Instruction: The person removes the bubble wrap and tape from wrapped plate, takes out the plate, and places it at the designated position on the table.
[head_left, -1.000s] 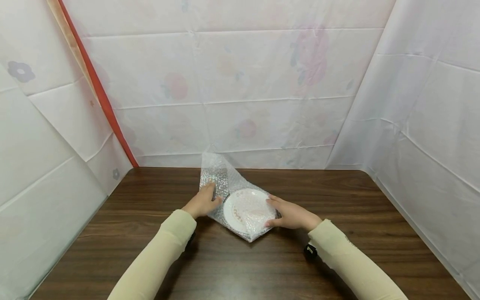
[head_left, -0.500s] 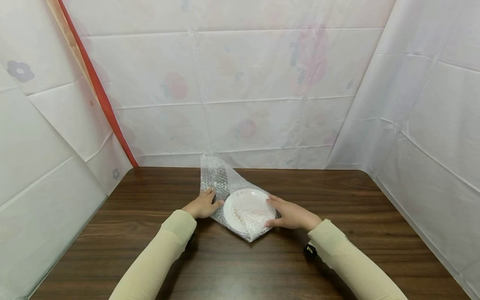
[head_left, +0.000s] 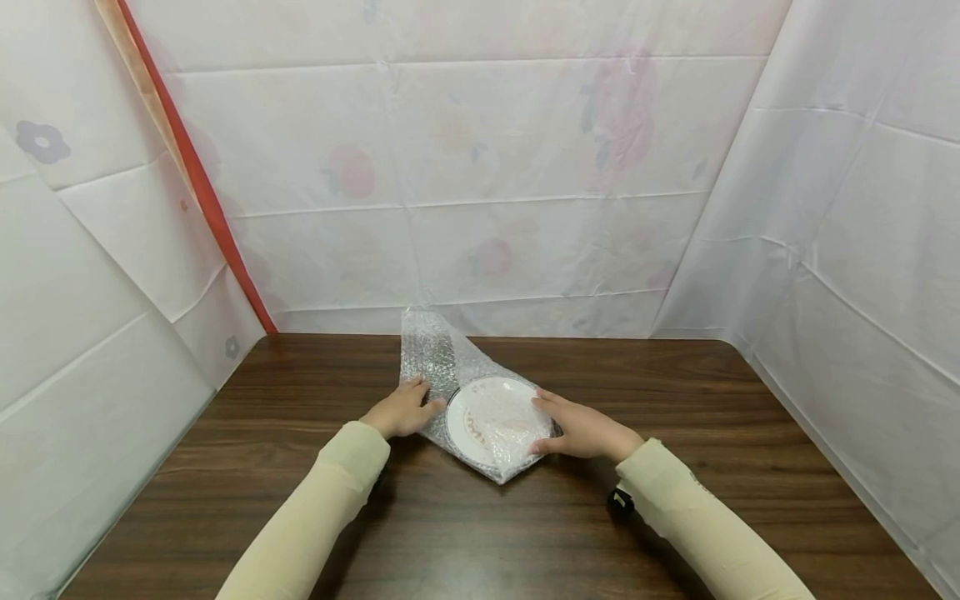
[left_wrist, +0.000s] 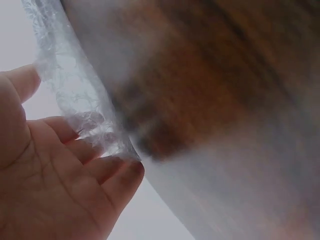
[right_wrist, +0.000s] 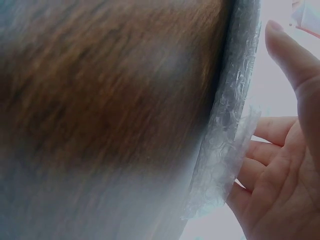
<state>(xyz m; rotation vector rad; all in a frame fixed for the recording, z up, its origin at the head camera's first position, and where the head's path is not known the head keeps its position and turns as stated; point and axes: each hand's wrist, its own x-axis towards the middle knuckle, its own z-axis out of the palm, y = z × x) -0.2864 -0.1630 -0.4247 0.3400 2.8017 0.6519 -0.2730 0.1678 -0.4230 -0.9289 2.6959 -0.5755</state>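
A white round plate (head_left: 477, 417) with a dark rim line and a brownish pattern lies on a clear bubble wrap sheet (head_left: 431, 337), a folded part of which covers the plate's right side. My left hand (head_left: 402, 410) rests on the wrap just left of the plate, its fingers extended and its thumb pointing at the rim. On the right side, my right hand (head_left: 577, 429) spreads fingers and thumb over the covered plate edge. Bubble wrap (left_wrist: 80, 85) meets the left fingertips in the left wrist view. The right wrist view has the layered wrap (right_wrist: 225, 135) at the right fingers.
A dark brown wooden table (head_left: 495, 550) carries it all. Pale printed cloth (head_left: 487, 167) hangs behind and at both sides, with a red strip (head_left: 198, 179) at the left. The wrap's upper corner reaches the table's back edge.
My left hand has drawn down slightly along the wrap, and its fingers lie lower on it. The wrap's upper corner has settled a little; the right hand and plate have stayed put.
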